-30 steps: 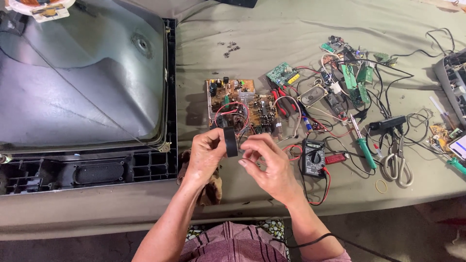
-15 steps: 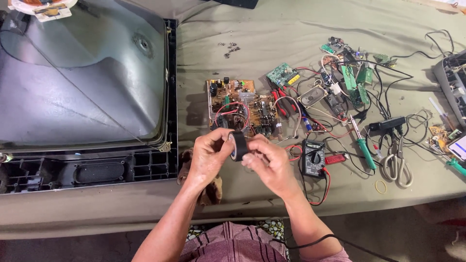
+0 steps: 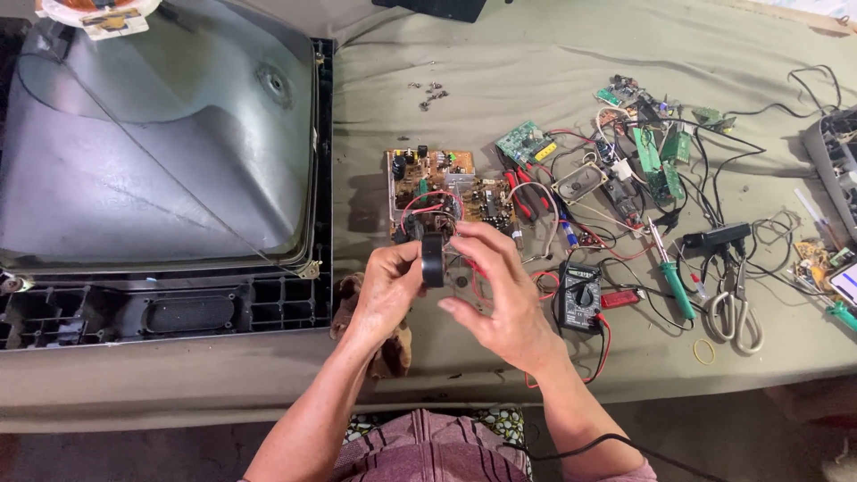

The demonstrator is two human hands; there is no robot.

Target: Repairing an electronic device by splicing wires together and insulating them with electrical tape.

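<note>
tv (image 3: pixel 161 170): big old tube set lying face down on the far left of the bench (image 3: pixel 536 54), grey funnel of the tube showing; black plastic frame along its near edge
screws (image 3: pixel 431 92): a little scatter of them up top, well apart from everything else
rag (image 3: pixel 386 344): brownish cloth under the left wrist, at the bench's front edge
left hand (image 3: pixel 388 290): curled, thumb and fingers pinching the black part from its left side
black part (image 3: pixel 433 260): small dark ring-ish thing, held upright between both hands, just in front of the board; can't tell exactly what it is
board (image 3: pixel 442 187): tan circuit board lying flat, mid-bench, red wires looping off it toward the hands
right hand (image 3: pixel 500 299): fingers half spread, fingertips at the part's right side; thumb sticking out low; can't tell how firmly it's gripping
pliers (image 3: pixel 522 192): red handles, just right of the board
meter (image 3: pixel 581 295): black multimeter right beside the right hand, red lead trailing off the front edge
green boards (image 3: pixel 661 165): a pile of small ones tangled in wires, further back and right
iron (image 3: pixel 674 286): green-handled soldering iron, right of the meter
scissors (image 3: pixel 734 299): grey handles, near the iron; a rubber band just below them
</note>
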